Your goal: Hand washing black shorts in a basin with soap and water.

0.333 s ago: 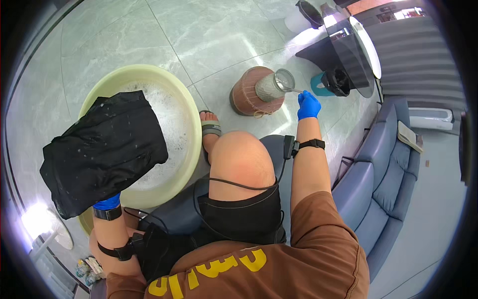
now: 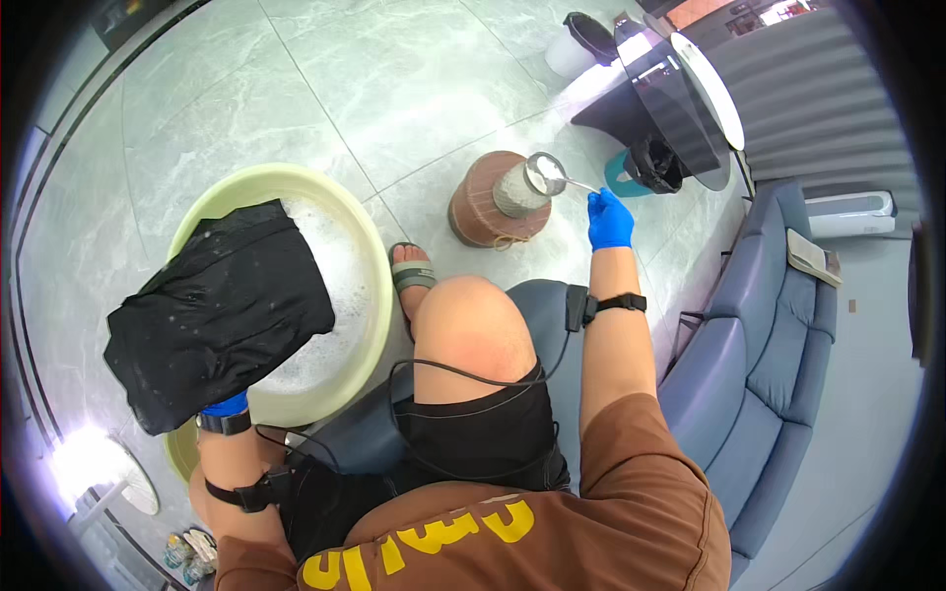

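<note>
My left hand (image 2: 229,404), in a blue glove, holds up a folded black cloth (image 2: 227,305); the cloth hides most of its fingers. This cloth hangs over the left side of a pale yellow-green basin (image 2: 379,286) of sudsy water (image 2: 340,261). Out to the right, my right hand (image 2: 611,222), also blue-gloved, is closed round the handle of a thin metal spoon (image 2: 581,185). White stuff shows on the spoon's bowl at the mouth of a textured glass jar (image 2: 517,192). The jar stands on a round brown stool (image 2: 475,202).
Beyond the stool are a teal bin (image 2: 621,175) with a black liner and a dark glass-topped table (image 2: 680,108). A blue-grey sofa (image 2: 734,389) runs along the right. At lower left stands a white fan (image 2: 133,483). A cable (image 2: 463,369) crosses my knee.
The spoon's bowl has come up to the jar's mouth, and white stuff now shows on it. The whole view has shifted slightly. My left hand still holds the cloth over the basin.
</note>
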